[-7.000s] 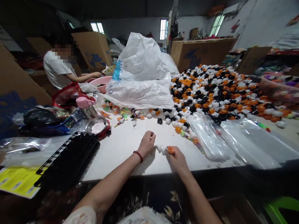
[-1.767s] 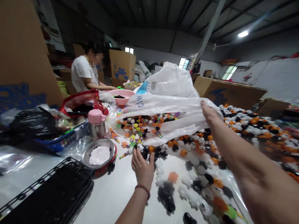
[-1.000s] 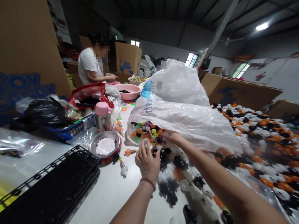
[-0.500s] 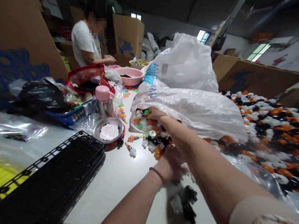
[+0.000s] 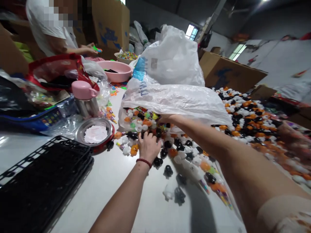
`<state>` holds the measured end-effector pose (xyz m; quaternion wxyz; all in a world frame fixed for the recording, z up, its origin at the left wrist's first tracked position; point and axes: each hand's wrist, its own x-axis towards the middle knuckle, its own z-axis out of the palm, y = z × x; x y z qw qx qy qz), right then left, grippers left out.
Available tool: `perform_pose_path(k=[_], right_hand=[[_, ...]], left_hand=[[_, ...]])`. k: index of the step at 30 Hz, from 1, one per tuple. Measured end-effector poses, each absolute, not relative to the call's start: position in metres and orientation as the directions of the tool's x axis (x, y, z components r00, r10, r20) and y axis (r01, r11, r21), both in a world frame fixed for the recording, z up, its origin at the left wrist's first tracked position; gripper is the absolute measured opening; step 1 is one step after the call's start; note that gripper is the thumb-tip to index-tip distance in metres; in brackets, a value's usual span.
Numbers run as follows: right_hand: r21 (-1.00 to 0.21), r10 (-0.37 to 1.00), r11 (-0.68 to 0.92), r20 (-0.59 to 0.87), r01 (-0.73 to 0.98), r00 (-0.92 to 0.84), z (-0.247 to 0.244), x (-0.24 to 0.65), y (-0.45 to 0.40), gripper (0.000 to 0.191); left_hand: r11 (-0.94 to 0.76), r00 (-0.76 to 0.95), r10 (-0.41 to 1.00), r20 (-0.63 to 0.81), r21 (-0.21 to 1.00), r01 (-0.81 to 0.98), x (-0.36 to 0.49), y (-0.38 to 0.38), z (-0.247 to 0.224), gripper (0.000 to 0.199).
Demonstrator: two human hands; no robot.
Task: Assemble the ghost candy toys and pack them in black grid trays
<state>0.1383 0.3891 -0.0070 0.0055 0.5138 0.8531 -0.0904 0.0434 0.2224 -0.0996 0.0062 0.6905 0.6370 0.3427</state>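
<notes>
My left hand [image 5: 148, 147], with a dark red bead bracelet [image 5: 143, 161] at the wrist, lies palm down on a heap of small plastic figures, fingers spread. The figures [image 5: 181, 145] are black, white and orange, some shaped like pumpkins or ghosts, and they spill out at the mouth of a large white plastic bag [image 5: 175, 98]. Into that mouth reaches my right hand [image 5: 166, 119]; its fingers are hidden among the figures and under the bag's edge. A few black and white figures [image 5: 168, 171] lie apart on the white table [image 5: 116, 194].
Black plastic trays [image 5: 46, 181] lie at the left, near a metal bowl [image 5: 110, 129] holding white paper labels and a pink-lidded flask [image 5: 85, 100]. Behind are a blue basket [image 5: 46, 118], a red bag [image 5: 80, 69] and a pink basin [image 5: 119, 72]. A person [image 5: 55, 35] works beyond. More figures [image 5: 245, 113] pile up right.
My left hand has moved forward onto the figures by the bag mouth, fingers now spread. More figures lie in view on the table. The view has swung to the right; my right hand stays at the bag mouth.
</notes>
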Motion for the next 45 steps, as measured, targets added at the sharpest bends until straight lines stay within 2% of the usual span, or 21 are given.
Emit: perform_pose_path(k=[2,4,9,11,15,19,21,22,25,28,30,34,36,38,40,41,43,45], right_hand=[[-0.147,0.865,0.448,-0.181,0.882,-0.469,-0.004,0.158,0.373,0.041],[-0.167,0.854,0.459,-0.185,0.872,-0.485,-0.001,0.175,0.354,0.042],[-0.177,0.797,0.595,0.009,0.784,-0.603,-0.002,0.198,0.315,0.044],[-0.202,0.803,0.59,0.046,0.782,-0.594,-0.006,0.202,0.301,0.049],[-0.288,0.901,0.435,0.142,0.853,-0.411,-0.013,0.209,0.275,0.052],[-0.549,0.934,0.326,0.315,0.77,-0.172,-0.01,0.224,0.251,0.045],[-0.725,0.942,0.264,0.336,0.637,-0.008,-0.006,0.234,0.235,0.041],[-0.814,0.953,0.217,0.296,0.539,0.064,-0.004,0.24,0.224,0.039],[-0.988,0.983,0.045,0.07,0.145,0.168,-0.005,0.257,0.176,0.028],[-0.968,0.989,-0.058,-0.089,-0.243,0.119,-0.019,0.266,0.112,0.018],[-0.893,0.985,-0.129,-0.165,-0.431,0.047,-0.032,0.266,0.071,0.024],[-0.766,0.956,-0.264,-0.29,-0.586,-0.052,-0.054,0.262,0.012,0.033],[-0.753,0.946,-0.295,-0.318,-0.588,-0.067,-0.058,0.26,-0.004,0.032],[-0.783,0.949,-0.273,-0.315,-0.559,-0.023,-0.058,0.261,-0.014,0.034],[-0.834,0.954,-0.231,-0.296,-0.501,0.054,-0.057,0.261,-0.022,0.036],[-0.855,0.955,-0.212,-0.284,-0.474,0.085,-0.057,0.261,-0.025,0.037],[-0.88,0.96,-0.178,-0.254,-0.441,0.12,-0.056,0.26,-0.033,0.038],[-0.892,0.969,-0.14,-0.213,-0.43,0.126,-0.055,0.256,-0.041,0.038]], left_hand=[[-0.119,-0.118,0.877,0.466,0.449,0.885,0.039,0.225,-0.101,0.019],[-0.048,-0.193,0.867,0.46,0.462,0.886,0.035,0.228,-0.102,0.022],[0.077,-0.34,0.83,0.442,0.512,0.855,0.028,0.229,-0.102,0.028],[0.083,-0.374,0.816,0.44,0.552,0.83,0.028,0.227,-0.098,0.028],[0.015,-0.363,0.79,0.493,0.577,0.816,0.03,0.223,-0.087,0.026],[-0.174,-0.224,0.774,0.592,0.54,0.824,0.033,0.209,-0.071,0.023],[-0.257,-0.132,0.794,0.593,0.525,0.811,0.038,0.189,-0.061,0.023],[-0.295,-0.078,0.813,0.577,0.523,0.8,0.041,0.174,-0.057,0.023],[-0.43,0.179,0.867,0.465,0.516,0.741,0.055,0.119,-0.048,0.024],[-0.497,0.384,0.867,0.319,0.48,0.723,0.066,0.069,-0.056,0.029],[-0.518,0.451,0.855,0.255,0.454,0.725,0.07,0.051,-0.068,0.033],[-0.556,0.543,0.819,0.186,0.493,0.669,0.07,0.045,-0.088,0.027],[-0.509,0.498,0.845,0.197,0.586,0.631,0.069,0.046,-0.091,0.022],[-0.355,0.358,0.918,0.169,0.752,0.555,0.068,0.044,-0.09,0.02],[-0.104,0.201,0.979,0.036,0.935,0.34,0.069,0.037,-0.084,0.026],[0.033,0.162,0.985,-0.062,0.984,0.177,0.07,0.032,-0.08,0.031],[0.265,0.179,0.955,-0.236,0.951,-0.158,0.072,0.021,-0.07,0.038],[0.411,0.241,0.909,-0.34,0.823,-0.392,0.074,0.01,-0.061,0.038]])
